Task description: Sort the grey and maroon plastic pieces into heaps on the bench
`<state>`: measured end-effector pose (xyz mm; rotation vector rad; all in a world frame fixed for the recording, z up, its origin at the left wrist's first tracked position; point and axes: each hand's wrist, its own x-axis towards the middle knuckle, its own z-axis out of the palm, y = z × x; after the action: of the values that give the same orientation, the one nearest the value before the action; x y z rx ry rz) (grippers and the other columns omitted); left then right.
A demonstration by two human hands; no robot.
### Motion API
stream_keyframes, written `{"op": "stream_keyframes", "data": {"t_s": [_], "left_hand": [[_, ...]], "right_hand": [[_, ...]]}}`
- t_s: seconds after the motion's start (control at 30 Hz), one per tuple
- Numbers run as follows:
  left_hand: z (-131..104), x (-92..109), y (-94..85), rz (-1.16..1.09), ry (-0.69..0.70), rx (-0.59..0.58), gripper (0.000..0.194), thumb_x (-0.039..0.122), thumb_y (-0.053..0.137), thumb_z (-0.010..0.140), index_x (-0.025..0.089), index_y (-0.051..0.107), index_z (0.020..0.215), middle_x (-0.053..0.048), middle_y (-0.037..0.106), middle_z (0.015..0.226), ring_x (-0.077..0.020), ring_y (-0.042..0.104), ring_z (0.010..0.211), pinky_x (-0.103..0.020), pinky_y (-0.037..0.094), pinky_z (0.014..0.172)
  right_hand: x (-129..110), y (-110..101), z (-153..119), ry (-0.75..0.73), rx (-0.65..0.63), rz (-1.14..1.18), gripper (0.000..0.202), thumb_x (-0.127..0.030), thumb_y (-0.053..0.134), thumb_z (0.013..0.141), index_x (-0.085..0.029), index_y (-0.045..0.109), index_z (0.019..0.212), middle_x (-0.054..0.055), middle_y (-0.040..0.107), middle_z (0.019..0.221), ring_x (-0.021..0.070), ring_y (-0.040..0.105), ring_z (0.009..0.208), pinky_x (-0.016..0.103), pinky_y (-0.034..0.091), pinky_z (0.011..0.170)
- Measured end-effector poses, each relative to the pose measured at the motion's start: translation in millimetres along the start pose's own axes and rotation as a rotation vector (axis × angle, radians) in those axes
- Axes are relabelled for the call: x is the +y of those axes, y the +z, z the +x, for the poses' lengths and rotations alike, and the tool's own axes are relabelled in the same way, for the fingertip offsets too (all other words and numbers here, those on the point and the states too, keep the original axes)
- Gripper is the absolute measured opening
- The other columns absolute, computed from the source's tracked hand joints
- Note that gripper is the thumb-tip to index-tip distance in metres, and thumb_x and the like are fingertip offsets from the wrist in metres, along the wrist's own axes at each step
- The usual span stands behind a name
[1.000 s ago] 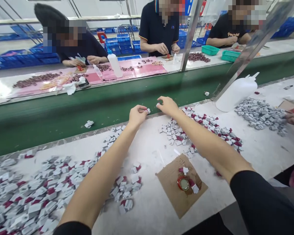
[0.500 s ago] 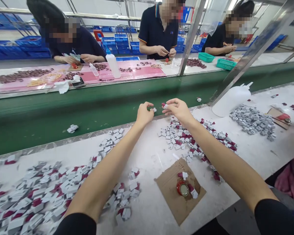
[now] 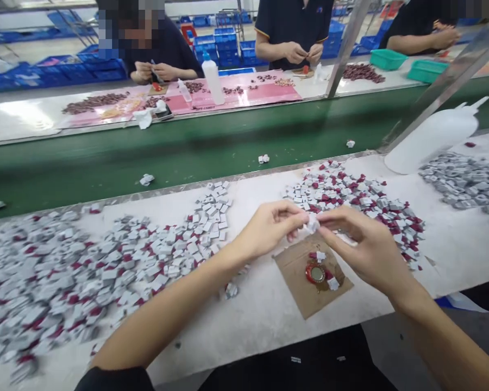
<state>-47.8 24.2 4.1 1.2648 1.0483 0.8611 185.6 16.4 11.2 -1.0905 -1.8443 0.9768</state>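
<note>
My left hand point(image 3: 271, 228) and my right hand point(image 3: 367, 247) meet above the near table. Between their fingertips they pinch a small pale grey-white plastic piece point(image 3: 312, 224), partly covered by the fingers and slightly blurred. Just below them lies a square of brown cardboard point(image 3: 297, 288). On it sit a red, round bottle cap point(image 3: 315, 273) with its hollow side up and two maroon-and-white pieces, one above the cap point(image 3: 320, 256) and one to its right point(image 3: 333, 283). A heap of grey and maroon pieces point(image 3: 362, 201) spreads behind my right hand.
A broad pile of grey and maroon pieces point(image 3: 106, 271) covers the table's left. A white bottle point(image 3: 432, 136) and a metal post point(image 3: 436, 81) stand at right. Several pieces lie on the green belt point(image 3: 212, 146). Co-workers point(image 3: 293, 38) sit across it.
Both hands have drawn back from the belt's edge and come together over the cardboard. A small white piece now lies on the belt near where they were. The view has shifted too.
</note>
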Motion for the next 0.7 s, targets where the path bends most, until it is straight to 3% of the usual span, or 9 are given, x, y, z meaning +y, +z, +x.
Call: {"op": "stream_keyframes", "data": {"t_s": [0.1,0.2,0.3,0.4,0.5,0.6,0.7], "left_hand": [[-27,-10,17.1,-0.090,-0.091,-0.007,0.033,0.053,0.089,0.094,0.021,0.080,0.096,-0.002,0.075,0.079,-0.0174,0.070,0.071,-0.033,0.060,0.071],[-40,-11,29.9,-0.093,-0.115,-0.023,0.031,0.051,0.086,0.097,0.021,0.079,0.098,-0.003,0.077,0.081,-0.0184,0.071,0.073,-0.033,0.059,0.070],[-43,-7,22.5,0.091,-0.087,-0.050,0.029,0.049,0.076,0.105,0.022,0.079,0.113,-0.007,0.082,0.098,-0.0222,0.076,0.085,-0.038,0.064,0.078],[-37,-8,-18.3,0.592,0.036,0.120,0.029,0.038,0.066,0.110,0.024,0.075,0.134,-0.013,0.080,0.128,-0.0301,0.076,0.111,-0.052,0.064,0.100],[-29,-20,-79.1,1.061,0.133,0.402,0.030,0.030,0.067,0.102,0.021,0.078,0.128,-0.018,0.075,0.140,-0.0432,0.063,0.140,-0.068,0.049,0.122],[-20,-35,-127.0,1.137,0.120,0.439,0.029,0.048,0.074,0.095,0.027,0.082,0.113,-0.013,0.080,0.128,-0.0467,0.062,0.140,-0.071,0.046,0.124],[-13,-43,-147.5,1.101,0.103,0.425,0.038,0.066,0.074,0.086,0.029,0.081,0.093,-0.012,0.080,0.104,-0.0456,0.068,0.132,-0.068,0.047,0.119]], "right_hand": [[-3,2,-29,-0.054,-0.068,-0.055,0.013,-0.032,0.074,0.108,-0.033,0.084,0.117,0.006,0.085,0.108,0.0281,0.082,0.095,0.043,0.067,0.081],[-1,7,-42,-0.053,-0.055,-0.021,0.013,-0.030,0.076,0.108,-0.033,0.085,0.117,0.006,0.085,0.108,0.0286,0.081,0.097,0.043,0.067,0.082],[6,7,-51,0.002,0.000,0.029,0.008,-0.033,0.080,0.107,-0.033,0.086,0.111,0.006,0.085,0.106,0.0280,0.081,0.097,0.041,0.067,0.083],[14,-1,-68,0.114,0.031,0.083,0.009,-0.040,0.084,0.105,-0.032,0.087,0.109,0.006,0.085,0.103,0.0267,0.081,0.092,0.038,0.068,0.078],[23,-11,-89,0.224,0.060,0.062,0.016,-0.046,0.087,0.103,-0.030,0.088,0.108,0.007,0.086,0.103,0.0279,0.082,0.094,0.038,0.069,0.080],[27,-13,-106,0.292,0.073,0.045,0.019,-0.048,0.087,0.102,-0.029,0.089,0.106,0.007,0.086,0.103,0.0279,0.083,0.096,0.038,0.070,0.084],[26,-10,-112,0.314,0.047,0.060,0.018,-0.047,0.085,0.103,-0.029,0.089,0.106,0.006,0.087,0.103,0.0279,0.084,0.096,0.039,0.070,0.085]]}}
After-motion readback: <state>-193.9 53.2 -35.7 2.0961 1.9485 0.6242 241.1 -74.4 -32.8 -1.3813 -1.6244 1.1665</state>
